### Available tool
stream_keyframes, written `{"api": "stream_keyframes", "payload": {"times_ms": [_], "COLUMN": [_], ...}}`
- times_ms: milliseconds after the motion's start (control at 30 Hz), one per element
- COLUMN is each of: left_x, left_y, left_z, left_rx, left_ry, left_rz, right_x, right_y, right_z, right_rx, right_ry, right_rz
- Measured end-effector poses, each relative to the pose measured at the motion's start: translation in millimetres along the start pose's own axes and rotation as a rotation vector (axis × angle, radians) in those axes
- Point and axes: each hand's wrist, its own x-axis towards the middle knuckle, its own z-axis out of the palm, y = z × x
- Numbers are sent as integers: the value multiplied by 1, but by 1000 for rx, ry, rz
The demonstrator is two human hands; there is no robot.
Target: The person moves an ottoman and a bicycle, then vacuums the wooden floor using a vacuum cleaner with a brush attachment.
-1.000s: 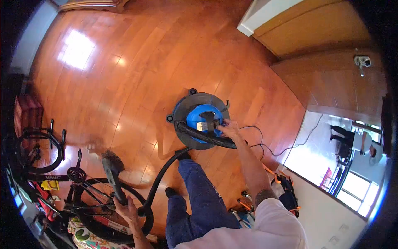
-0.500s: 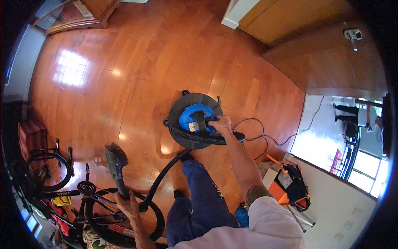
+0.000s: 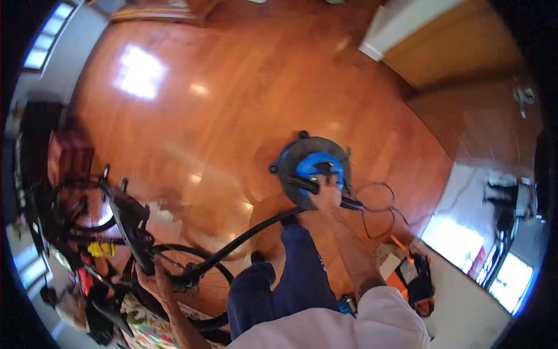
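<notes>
A blue and black canister vacuum cleaner [image 3: 314, 152] stands on the wooden floor in front of my feet. My right hand [image 3: 327, 195] reaches down over its lid, fingers curled round the black hose [image 3: 302, 185] lying across the top; motion blur softens the detail. At the lower left, my left hand [image 3: 156, 282] grips the lower end of a dark vacuum brush nozzle [image 3: 132, 224], its brush end raised and pointing away from me. From near this hand, a black hose [image 3: 244, 237] curves across to the vacuum. The nozzle overlaps a bicycle behind it.
Bicycles [image 3: 218, 279] crowd the lower left, beside a reddish box [image 3: 70, 154]. A black cord [image 3: 395, 212] loops on the floor right of the vacuum. A dark and orange bag [image 3: 415, 285] rests by the right wall. Wooden doors [image 3: 442, 55] stand at upper right.
My left hand has moved left, swinging the brush nozzle up and left. My right hand has shifted from the vacuum's lid handle to the hose across it. The whole view has shifted and blurred.
</notes>
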Motion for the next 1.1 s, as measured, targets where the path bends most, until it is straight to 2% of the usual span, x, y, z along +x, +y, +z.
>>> {"api": "stream_keyframes", "payload": {"times_ms": [67,100,200,267,333,400,500,600,633,667,733,833,867,900,933,967,1033,1100], "left_x": [23,39,86,120,169,229,288,350,371,387,414,463,478,492,507,517,538,554], "left_y": [-15,-21,-73,-72,-77,-88,-118,-121,-135,-137,-138,-152,-159,-153,-164,-171,-186,-188], "left_z": [-19,-23,-66,-73,-86,-83,-103,-112,-112,-112,-113,-116,-114,-112,-113,-115,-119,-117], "left_rx": [-127,-46,-91,-150,4,-86,-143,-88,-57,-53,-91,-147,-163,-120,-43,33,-28,-1], "left_ry": [69,197,147,195,261,328,181,200,241,257,214,234,235,238,230,233,221,220], "left_rz": [139,187,116,86,50,34,-68,-89,3,-9,-71,-162,-210,-94,-123,4,-102,-116], "right_x": [15,22,49,76,114,149,210,256,273,291,318,370,390,405,406,410,416,405], "right_y": [-24,-40,-92,-138,-181,-232,-291,-342,-362,-377,-399,-433,-447,-460,-474,-491,-521,-539], "right_z": [7,8,1,2,7,1,5,-5,-6,-6,0,7,11,15,12,8,16,21], "right_rx": [54,43,-35,-65,0,-3,-84,-94,-120,-144,-95,-16,-1,16,5,35,65,41], "right_ry": [-6,11,29,56,0,-4,-10,-35,-83,-138,-78,-174,-192,-206,-213,-207,-202,-35], "right_rz": [-31,-2,56,81,78,88,53,-33,-27,-20,-45,-10,-53,-95,-81,-109,-142,-367]}}
